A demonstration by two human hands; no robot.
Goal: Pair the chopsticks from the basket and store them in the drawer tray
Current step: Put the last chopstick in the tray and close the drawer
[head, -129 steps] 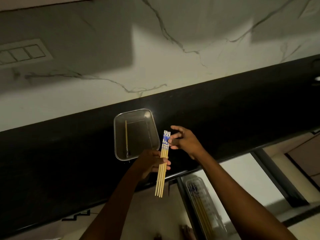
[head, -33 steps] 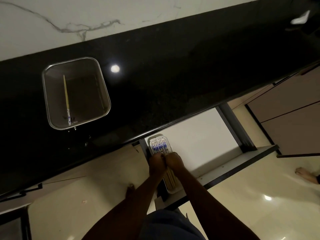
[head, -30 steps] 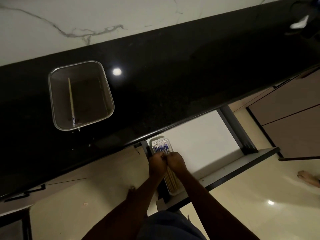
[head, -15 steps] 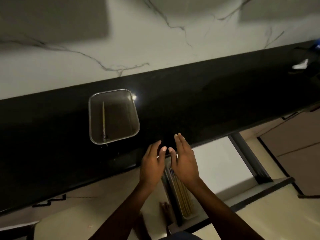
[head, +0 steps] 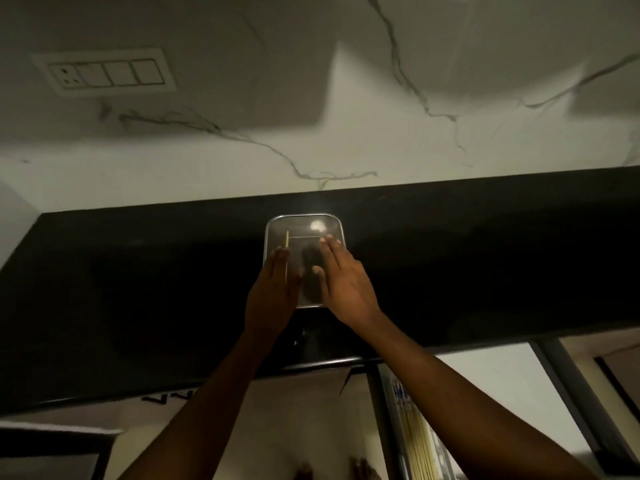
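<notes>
Black desk (head: 138, 289) carries a steel basket (head: 304, 220) with 1 chopstick (head: 286, 251). Left hand (head: 273, 292) and right hand (head: 341, 282) hover above, grip released. Drawer tray (head: 440, 448) holds chopsticks (head: 414, 441).

One basket (head: 304, 223) is seen on one dark counter (head: 138, 289). One chopstick (head: 286, 247) is seen in the basket; part of it is hidden by a hand, so a second one there cannot be ruled out. Two hands are seen over the basket: one left hand (head: 273, 292) and one right hand (head: 343, 282), both flat with fingers spread and nothing held. One open drawer (head: 485, 382) is seen below the counter. One tray (head: 414, 434) is seen in it. Many chopsticks (head: 415, 441) are packed in the tray, too close and too blurred to be counted. One switch plate (head: 107, 71) is seen on the wall, with four squares on it. Two bare feet (head: 360, 474) are seen at the bottom edge.
</notes>
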